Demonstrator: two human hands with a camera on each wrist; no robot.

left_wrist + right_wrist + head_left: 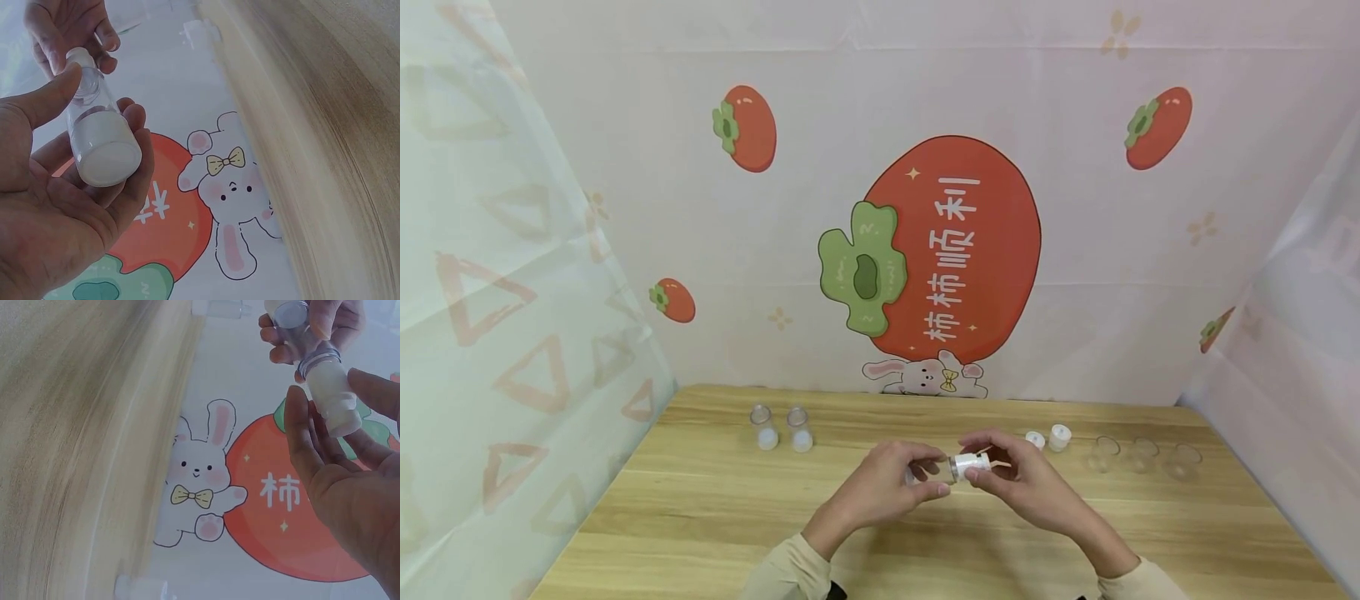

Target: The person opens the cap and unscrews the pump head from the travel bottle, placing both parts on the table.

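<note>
Above the middle of the table, my left hand (891, 479) holds a small clear bottle (92, 112) by its body. Its white base (109, 156) faces the left wrist camera. The bottle lies nearly level in the head view. At its other end, the fingers and thumb of my right hand (1026, 479) grip a white pump top (972, 466). In the right wrist view the pump top (331, 390) sits against the bottle's neck, with the right thumb and fingers around it. How tightly the two parts are joined, I cannot tell.
Two clear bottles with white bottoms (763, 425) stand at the back left of the wooden table (700, 517). Two white pump tops (1060, 437) are just beyond the right hand. Several clear caps (1142, 455) stand farther right. A printed cloth (1075, 333) hangs behind the table.
</note>
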